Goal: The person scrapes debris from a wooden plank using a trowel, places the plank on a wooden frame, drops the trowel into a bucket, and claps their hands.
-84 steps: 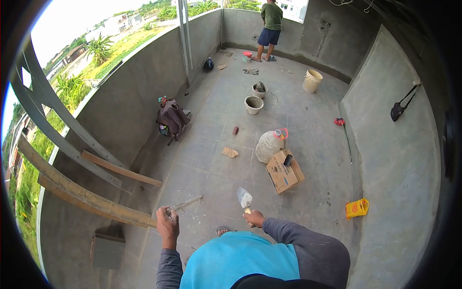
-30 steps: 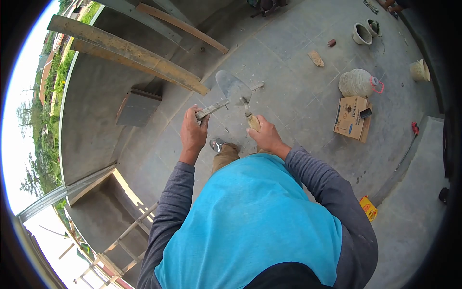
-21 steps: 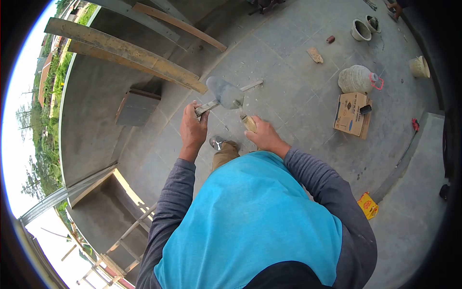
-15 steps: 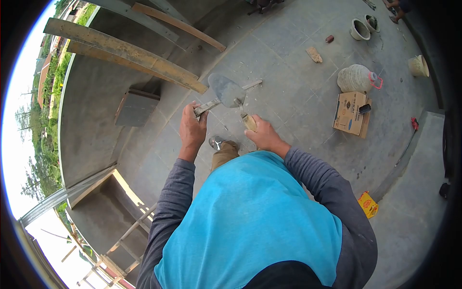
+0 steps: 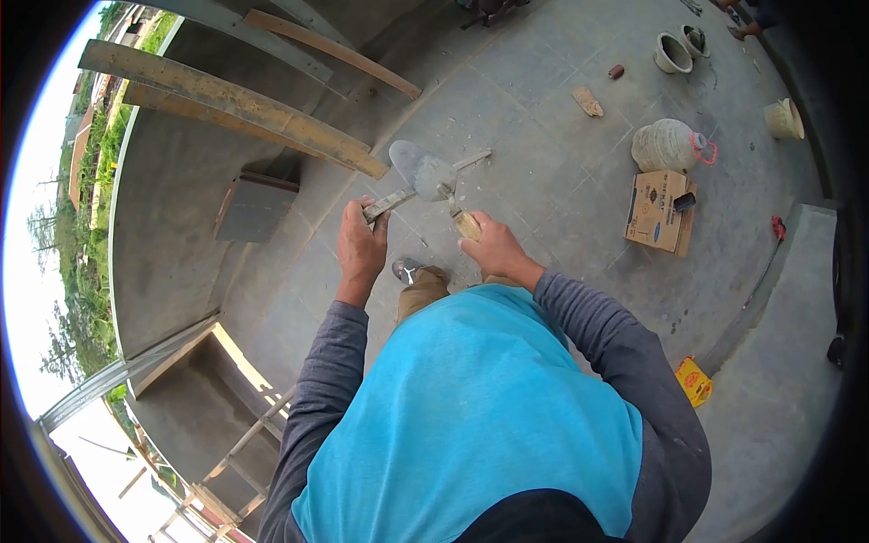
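Note:
My right hand (image 5: 495, 246) is wrapped round the wooden handle of a trowel (image 5: 422, 170), whose grey rounded blade points away from me to the upper left. In my left hand (image 5: 363, 242) I grip one end of a thin, mortar-stained wooden strip (image 5: 391, 201). The strip runs to the upper right and passes behind the blade, its far end showing beyond. Blade and strip overlap in view; whether they touch I cannot tell for certain. Below them, my sandalled foot (image 5: 406, 269) stands on the tiled floor (image 5: 534, 195).
Long boards (image 5: 235, 104) lean at the upper left. To the right are a cardboard box (image 5: 654, 213), a large plastic bottle (image 5: 665, 145), a bucket (image 5: 673, 54), another bucket (image 5: 784, 119) and a yellow packet (image 5: 694, 382). Another person's foot (image 5: 744, 32) shows at the top right.
Both hands keep their grips, and the trowel and strip stay almost in place. The view has shifted very slightly.

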Demonstrator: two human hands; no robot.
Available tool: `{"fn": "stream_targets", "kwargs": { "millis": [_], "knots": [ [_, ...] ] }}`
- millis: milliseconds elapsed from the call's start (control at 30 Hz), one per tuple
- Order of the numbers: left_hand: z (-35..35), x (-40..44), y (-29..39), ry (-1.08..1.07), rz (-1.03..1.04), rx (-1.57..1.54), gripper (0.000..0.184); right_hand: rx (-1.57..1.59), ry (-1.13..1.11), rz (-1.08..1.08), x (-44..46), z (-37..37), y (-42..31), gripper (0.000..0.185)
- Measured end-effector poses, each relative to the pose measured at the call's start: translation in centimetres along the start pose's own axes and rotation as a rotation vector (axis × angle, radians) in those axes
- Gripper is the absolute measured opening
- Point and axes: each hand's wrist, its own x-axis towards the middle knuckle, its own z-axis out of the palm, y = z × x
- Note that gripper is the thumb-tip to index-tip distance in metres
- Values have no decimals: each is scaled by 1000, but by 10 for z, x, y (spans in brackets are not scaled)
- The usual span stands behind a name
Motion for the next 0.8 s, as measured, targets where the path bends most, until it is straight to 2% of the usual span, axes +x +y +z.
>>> {"fn": "stream_targets", "kwargs": {
  "millis": [67, 167, 267, 300, 367, 400, 467, 500, 567, 600, 667, 733, 800],
  "knots": [
    [1, 2, 0, -11, -20, -6, 30, 96, 158, 113, 1, 0, -8, 51],
    [2, 2, -1, 24, 25, 10, 30, -24, 24, -15, 11, 2, 14, 52],
    [1, 4, 0, -5, -7, -1, 31, 106, 151, 105, 9, -3, -4, 53],
    [1, 4, 1, 4, -2, -7, 31, 103, 145, 105, 11, -2, 1, 53],
    [0, 4, 0, 12, 7, -11, 31, -23, -51, 21, 16, -2, 13, 52],
    [-1, 3, -1, 1, 7, 5, 31, -18, -45, 26, 14, -1, 10, 52],
    [1, 7, 0, 0, 11, 15, 31, 49, 107, 142, 14, -3, 3, 52],
    [0, 7, 3, 0, -2, 9, 31, 48, 102, 143, 15, -2, 9, 52],
    [-1, 5, 0, -1, -14, 6, 31, -55, -47, 41, 22, 0, 25, 52],
    [-1, 5, -2, 9, 13, 14, 31, -50, -43, 44, 19, -1, 20, 52],
    [2, 7, -4, 23, 43, 18, 31, 31, 84, 186, 16, -5, 8, 54],
    [-4, 7, 4, -25, -43, -2, 31, -10, 14, 126, 18, -2, 20, 53],
    [-2, 4, -1, -10, -17, 8, 31, -40, -45, 69, 17, 2, 22, 53]
  ]
}}
